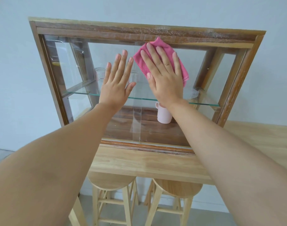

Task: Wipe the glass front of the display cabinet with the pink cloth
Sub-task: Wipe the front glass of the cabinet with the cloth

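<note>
A wooden display cabinet [237,75] with a glass front [199,75] stands on a light wooden table. My right hand [164,75] lies flat with spread fingers on the folded pink cloth [157,44], pressing it against the upper middle of the glass, just under the top rail. My left hand [116,84] rests flat and bare on the glass just left of the cloth, fingers apart, holding nothing. Both forearms reach up from the bottom of the view.
Inside the cabinet a glass shelf [84,93] carries clear glasses [99,74], and a pink mug [163,114] stands on the floor below. The table [139,162] juts out in front of the cabinet. Two wooden stools [111,181] sit beneath it.
</note>
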